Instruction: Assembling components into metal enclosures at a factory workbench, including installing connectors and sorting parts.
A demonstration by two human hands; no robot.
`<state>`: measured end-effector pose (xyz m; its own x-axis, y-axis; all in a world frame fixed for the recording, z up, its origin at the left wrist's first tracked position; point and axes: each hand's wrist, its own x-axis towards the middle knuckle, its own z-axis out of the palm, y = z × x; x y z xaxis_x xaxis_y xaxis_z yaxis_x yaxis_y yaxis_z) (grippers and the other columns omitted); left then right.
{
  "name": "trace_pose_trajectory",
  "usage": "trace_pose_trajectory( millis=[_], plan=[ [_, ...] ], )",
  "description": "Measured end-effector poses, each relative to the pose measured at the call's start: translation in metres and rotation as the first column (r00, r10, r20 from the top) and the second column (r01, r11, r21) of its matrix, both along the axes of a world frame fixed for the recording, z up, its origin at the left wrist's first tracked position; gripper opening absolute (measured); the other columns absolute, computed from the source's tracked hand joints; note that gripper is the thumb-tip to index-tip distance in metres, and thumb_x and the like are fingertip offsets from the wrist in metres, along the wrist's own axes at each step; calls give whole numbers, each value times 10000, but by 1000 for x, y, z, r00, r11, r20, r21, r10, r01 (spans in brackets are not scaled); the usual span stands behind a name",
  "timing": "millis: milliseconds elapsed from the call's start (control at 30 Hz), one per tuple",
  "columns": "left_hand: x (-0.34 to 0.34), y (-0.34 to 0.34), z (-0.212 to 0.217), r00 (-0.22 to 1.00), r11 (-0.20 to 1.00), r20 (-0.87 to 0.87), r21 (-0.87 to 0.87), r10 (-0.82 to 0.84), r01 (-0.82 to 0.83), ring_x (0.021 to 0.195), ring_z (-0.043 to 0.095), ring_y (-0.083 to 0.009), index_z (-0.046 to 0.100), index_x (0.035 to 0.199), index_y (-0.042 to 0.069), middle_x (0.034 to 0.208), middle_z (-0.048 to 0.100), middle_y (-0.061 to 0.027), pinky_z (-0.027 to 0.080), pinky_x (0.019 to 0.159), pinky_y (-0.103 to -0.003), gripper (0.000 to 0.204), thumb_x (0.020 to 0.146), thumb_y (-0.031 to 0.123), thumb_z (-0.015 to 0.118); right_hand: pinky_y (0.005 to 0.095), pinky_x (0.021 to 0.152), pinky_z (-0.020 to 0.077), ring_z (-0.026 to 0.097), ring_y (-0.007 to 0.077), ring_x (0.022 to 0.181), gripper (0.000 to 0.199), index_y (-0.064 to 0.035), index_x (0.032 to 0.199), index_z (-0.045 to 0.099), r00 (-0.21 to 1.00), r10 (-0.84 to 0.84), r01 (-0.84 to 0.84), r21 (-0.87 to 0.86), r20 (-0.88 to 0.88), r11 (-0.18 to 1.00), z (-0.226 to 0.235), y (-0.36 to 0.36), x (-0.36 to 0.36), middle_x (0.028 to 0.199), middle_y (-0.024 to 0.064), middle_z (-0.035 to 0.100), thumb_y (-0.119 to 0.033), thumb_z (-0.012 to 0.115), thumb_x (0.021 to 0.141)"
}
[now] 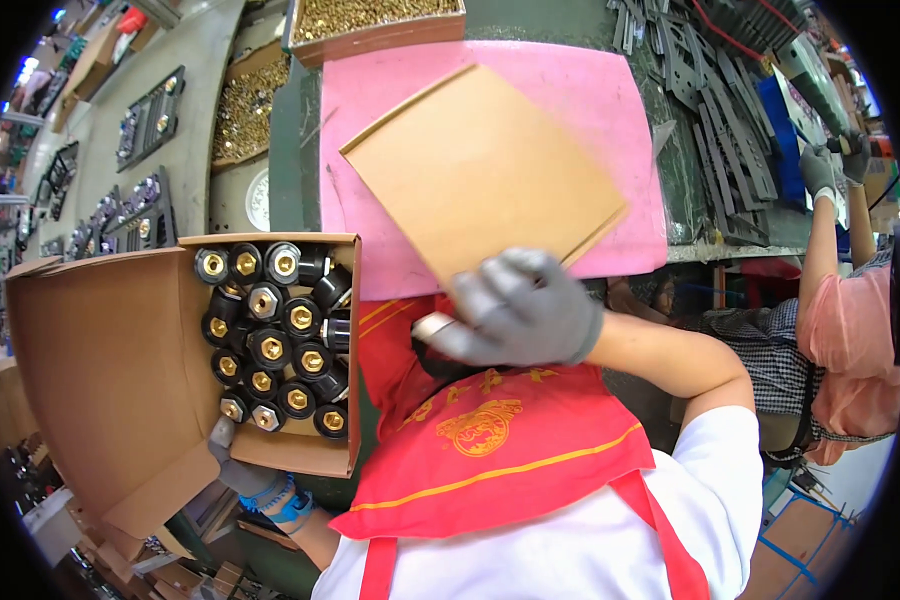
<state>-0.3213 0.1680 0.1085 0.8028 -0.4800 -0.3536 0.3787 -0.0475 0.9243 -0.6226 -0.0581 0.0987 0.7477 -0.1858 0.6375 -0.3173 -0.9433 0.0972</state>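
My left hand (240, 470), in a grey glove with a blue cuff, grips the near left corner of an open cardboard box (280, 458). Packed inside the box are several round black parts (270, 348) with brass or silver hex centres, most facing up and a few on their sides along the right wall. A brown cardboard sheet (500, 170) with folded edges slants across a pink mat (630, 120); its right edge is blurred. My right hand (520, 310), also grey-gloved, overlaps the sheet's near edge. Motion smears its fingers, so whether it holds the sheet cannot be told.
Small brass pieces fill a box (380, 42) at the back and a tray (252, 105) to its left. Dark metal plates and strips (715, 130) lie at the back right. Black frames (150, 118) rest on the left surface. A co-worker's gloved hands (820, 170) are at the far right.
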Motion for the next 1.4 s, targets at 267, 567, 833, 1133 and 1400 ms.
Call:
trace_pose_trajectory(
  millis=[267, 567, 833, 1133, 1400],
  plan=[
    [-1, 26, -27, 987, 990, 74, -21, 141, -140, 1052, 625, -264, 562, 1194, -62, 1153, 611, -165, 527, 920, -401, 528, 820, 310, 571, 447, 838, 504, 653, 346, 989, 514, -67, 1010, 660, 989, -92, 105, 108, -114, 989, 28, -132, 64, 1011, 170, 680, -537, 672, 802],
    [-11, 29, -30, 988, 971, -40, -184, 146, -151, 1107, 597, -335, 439, 1324, -57, 1228, 549, -215, 535, 938, -438, 737, 657, 221, 582, 472, 729, 485, 641, 396, 817, 595, -15, 885, 624, 773, -311, 630, 616, -553, 472, -6, -121, -18, 838, 222, 649, -607, 559, 895],
    [2, -7, -19, 996, 990, 67, -132, 61, -52, 1124, 589, -320, 464, 1303, -50, 1235, 550, -203, 527, 954, -429, 700, 682, 248, 590, 397, 990, 485, 626, 274, 1112, 815, 24, 1366, 478, 965, -201, 4, 776, -168, -631, -4, 11, -80, 1271, 180, 609, -674, 354, 964],
    [15, -44, -20, 984, 925, -15, -345, -175, 159, 1101, 624, -296, 528, 1277, -28, 1213, 610, -179, 545, 935, -428, 570, 795, 275, 557, 416, 1059, 446, 551, 268, 1255, 688, -30, 1445, 406, 803, -593, -565, 378, 51, -733, -8, 32, -64, 1390, 132, 535, -427, 630, 929],
    [15, -39, -16, 996, 967, -8, -240, -87, 83, 1111, 593, -323, 444, 1314, -34, 1226, 545, -200, 544, 947, -429, 707, 656, 202, 552, 464, 1070, 448, 557, 250, 1235, 579, -61, 1377, 471, 575, -815, -777, 357, 68, -518, -6, 41, -69, 1314, 113, 584, -419, 622, 948]
  ],
)
